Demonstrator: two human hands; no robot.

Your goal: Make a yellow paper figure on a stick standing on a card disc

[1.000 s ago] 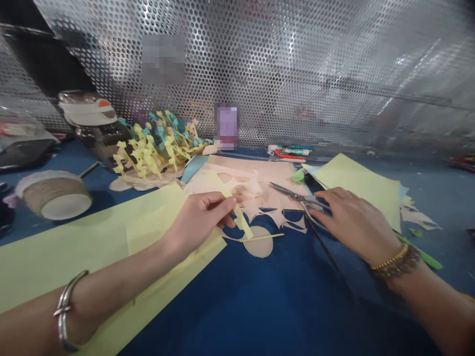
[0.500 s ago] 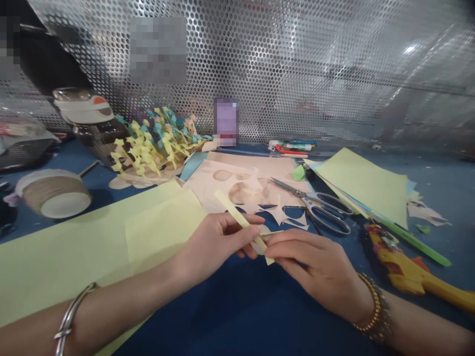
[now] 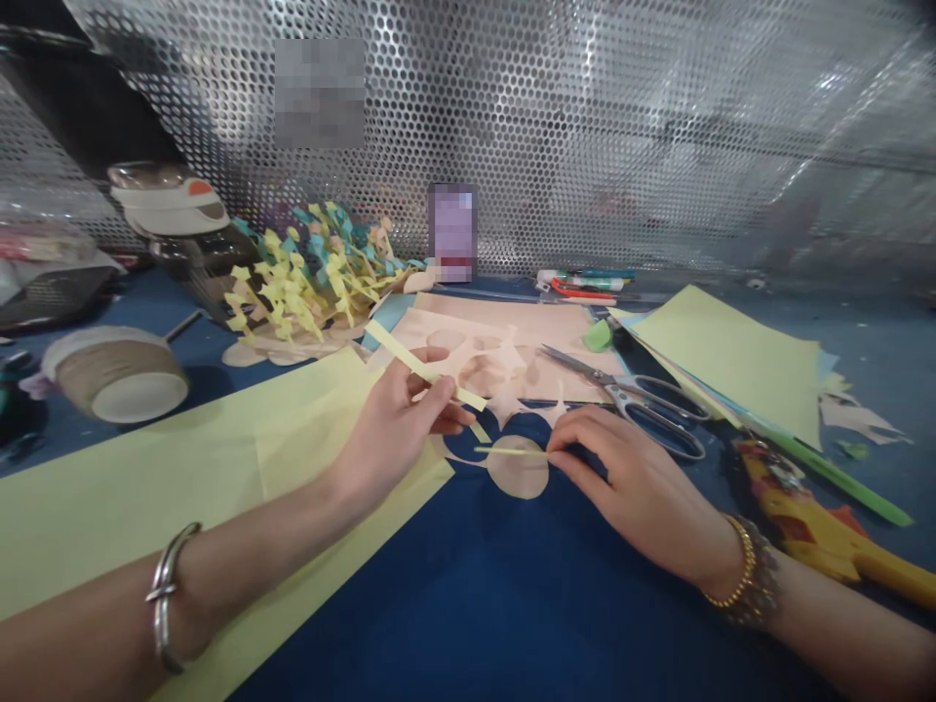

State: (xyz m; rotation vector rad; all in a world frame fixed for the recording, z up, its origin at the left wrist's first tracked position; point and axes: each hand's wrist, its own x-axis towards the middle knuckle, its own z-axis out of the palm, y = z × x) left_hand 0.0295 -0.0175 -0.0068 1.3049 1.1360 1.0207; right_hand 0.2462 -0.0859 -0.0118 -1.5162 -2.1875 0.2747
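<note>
Now that your hands have parted, your left hand (image 3: 391, 429) pinches a pale yellow paper strip (image 3: 420, 366) at centre, while your right hand (image 3: 633, 478) grasps a thinner strip (image 3: 508, 450) just above a peach paper disc (image 3: 518, 473), left of the scissors (image 3: 618, 392).

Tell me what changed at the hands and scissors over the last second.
The right hand has let go of the scissors and moved left, its fingertips now at the end of a thin yellow paper strip over a peach paper circle. The left hand holds a pale yellow strip, now tilted upward. The large yellow sheet stayed put.
</note>
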